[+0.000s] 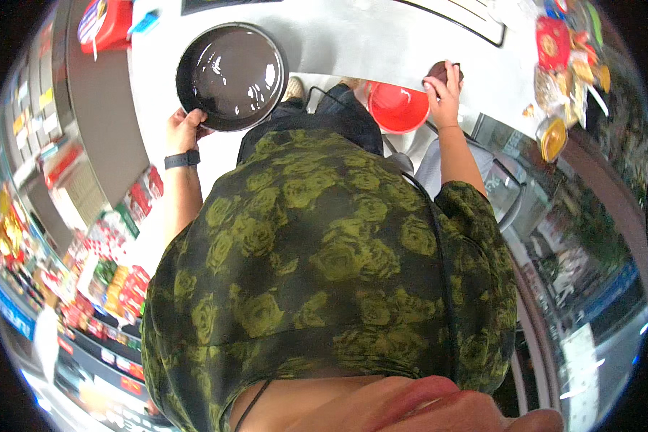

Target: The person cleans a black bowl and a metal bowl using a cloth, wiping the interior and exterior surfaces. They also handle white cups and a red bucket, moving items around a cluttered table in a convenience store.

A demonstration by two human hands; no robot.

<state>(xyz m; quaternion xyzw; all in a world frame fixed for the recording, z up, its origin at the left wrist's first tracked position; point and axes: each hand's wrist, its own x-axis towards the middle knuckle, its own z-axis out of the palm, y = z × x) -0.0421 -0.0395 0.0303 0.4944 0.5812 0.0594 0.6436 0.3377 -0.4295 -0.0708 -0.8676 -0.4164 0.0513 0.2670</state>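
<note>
My left hand, with a dark watch on its wrist, grips the near rim of a round dark pan. Bright reflections cover the pan's inside; whether that is liquid or bare glossy metal I cannot tell. Over the right part of the white table, my right hand has its fingers around a small dark brown object, whose kind is unclear. Below the table edge, left of that hand, sits a red plastic basin, partly hidden by the table.
A red plastic container stands at the upper left. Packaged goods lie at the table's right end beside a jar with orange-yellow contents. A chair is by my right side. Stocked shelves line the left.
</note>
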